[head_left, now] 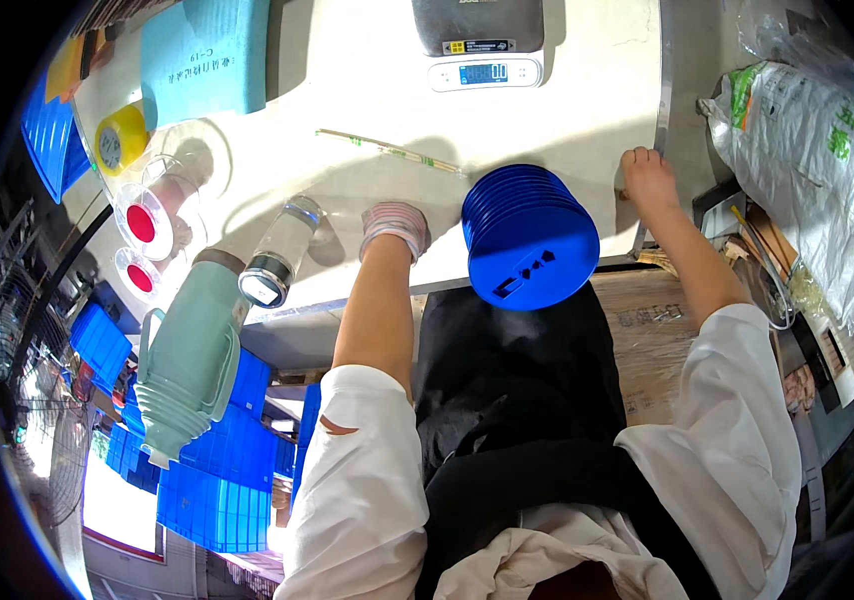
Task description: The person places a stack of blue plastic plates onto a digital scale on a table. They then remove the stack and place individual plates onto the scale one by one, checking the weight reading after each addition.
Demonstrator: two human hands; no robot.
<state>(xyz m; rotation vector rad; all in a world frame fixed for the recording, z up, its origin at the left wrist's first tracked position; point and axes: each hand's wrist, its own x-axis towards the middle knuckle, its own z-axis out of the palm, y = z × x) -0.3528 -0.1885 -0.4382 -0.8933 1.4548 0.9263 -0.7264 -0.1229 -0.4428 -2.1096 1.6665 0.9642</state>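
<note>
My left hand (395, 228), in a pink-and-white striped glove, rests on the table (387, 105) near its front edge. Its fingers are hidden from sight. To the right of it stands a blue, ribbed round plastic piece (533, 250) with small cut-outs in its face, at the table's front edge; neither hand visibly touches it. My bare right hand (649, 180) is at the table's right edge with curled fingers, and whatever may be inside them does not show. Beyond the glove lies a thin printed strip or stick (387, 148).
A digital scale (483, 72) stands at the back. On the left are a glass bottle (287, 240), a green thermos (192, 350), a yellow tape roll (121, 140), clear spools with red centres (145, 222) and a light-blue folder (204, 60). Plastic bags (812, 170) hang right; blue crates (217, 490) stand lower left.
</note>
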